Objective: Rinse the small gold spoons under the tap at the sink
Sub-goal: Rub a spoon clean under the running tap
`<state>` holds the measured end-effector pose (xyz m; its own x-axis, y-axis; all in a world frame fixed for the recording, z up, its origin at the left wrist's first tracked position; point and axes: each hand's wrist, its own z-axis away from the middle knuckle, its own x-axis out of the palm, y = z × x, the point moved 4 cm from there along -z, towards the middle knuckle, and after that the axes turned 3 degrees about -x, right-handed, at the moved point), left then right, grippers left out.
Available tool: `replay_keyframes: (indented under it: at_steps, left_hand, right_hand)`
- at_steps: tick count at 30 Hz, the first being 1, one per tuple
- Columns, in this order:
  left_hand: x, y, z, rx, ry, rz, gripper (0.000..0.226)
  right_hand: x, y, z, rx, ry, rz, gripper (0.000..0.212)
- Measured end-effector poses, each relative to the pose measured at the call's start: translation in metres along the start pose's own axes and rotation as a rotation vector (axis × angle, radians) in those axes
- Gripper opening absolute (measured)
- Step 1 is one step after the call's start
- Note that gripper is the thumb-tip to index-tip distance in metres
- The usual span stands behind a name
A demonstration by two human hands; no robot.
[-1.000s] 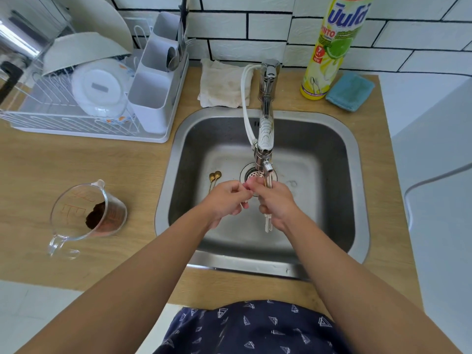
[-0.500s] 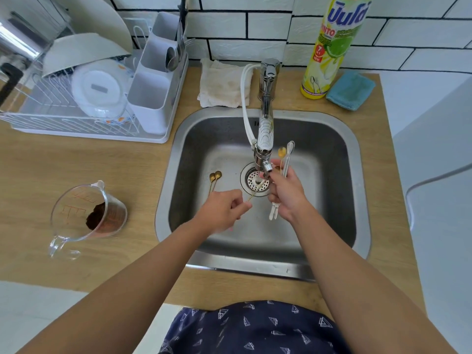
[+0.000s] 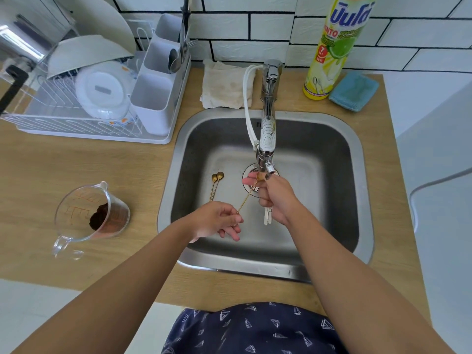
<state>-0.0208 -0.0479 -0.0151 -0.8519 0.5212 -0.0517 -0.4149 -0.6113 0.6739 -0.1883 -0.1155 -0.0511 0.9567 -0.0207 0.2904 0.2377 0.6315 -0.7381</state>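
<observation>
Fingertips of your left hand (image 3: 217, 221) pinch a gold spoon (image 3: 247, 198) by its handle end, bowl under the tap (image 3: 267, 139). Your right hand (image 3: 277, 198) grips white utensils (image 3: 267, 217). Two gold spoons (image 3: 215, 185) lie in the sink (image 3: 319, 175).

- Two bare forearms reach up from the lower corners of the frame toward the middle; no sleeves, cuffs, watches or bands show on either.
- The left hand (image 3: 217, 221) sits just left of centre, with no rings or gloves visible.
- The right hand (image 3: 277, 198) sits just right of centre, likewise without visible rings or gloves.
- At the bottom centre of the frame a dark navy garment shows, printed all over with small white outlined triangles, each scattered at a different angle.
- The cloth bulges in a rounded curve along its upper edge.
</observation>
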Motion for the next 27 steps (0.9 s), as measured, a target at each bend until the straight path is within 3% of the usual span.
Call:
replay_keyframes:
  at_steps: [3,6,8,15,19,21,25,27]
  left_hand:
    - [0.004,0.011,-0.006,0.049,0.041,0.018,0.020]
    - [0.014,0.030,-0.016,0.107,0.079,0.038,0.018]
    - [0.022,0.040,-0.023,0.119,0.098,0.055,0.019]
    - [0.031,0.046,-0.035,0.077,0.078,0.056,0.031]
    - [0.018,0.029,-0.036,-0.028,0.024,-0.121,0.044]
    - [0.003,0.014,-0.039,-0.059,0.120,-0.199,0.047]
    - [-0.037,-0.010,-0.053,-0.034,0.549,-0.615,0.021]
    - [-0.046,-0.020,-0.064,-0.052,0.582,-0.734,0.014]
  right_hand:
    - [-0.006,0.005,0.004,0.041,-0.050,-0.161,0.021]
    - [-0.010,0.008,0.011,0.045,-0.064,-0.153,0.039]
    - [-0.013,0.006,0.013,0.032,-0.039,-0.104,0.039]
    - [-0.016,-0.006,0.016,-0.027,0.001,-0.024,0.034]
    - [-0.021,-0.009,0.013,-0.060,0.059,-0.165,0.048]
    - [-0.024,-0.010,0.013,-0.050,0.054,-0.270,0.044]
    - [-0.026,-0.010,0.018,-0.023,0.027,-0.368,0.035]
    - [-0.025,-0.008,0.020,-0.029,0.020,-0.394,0.032]
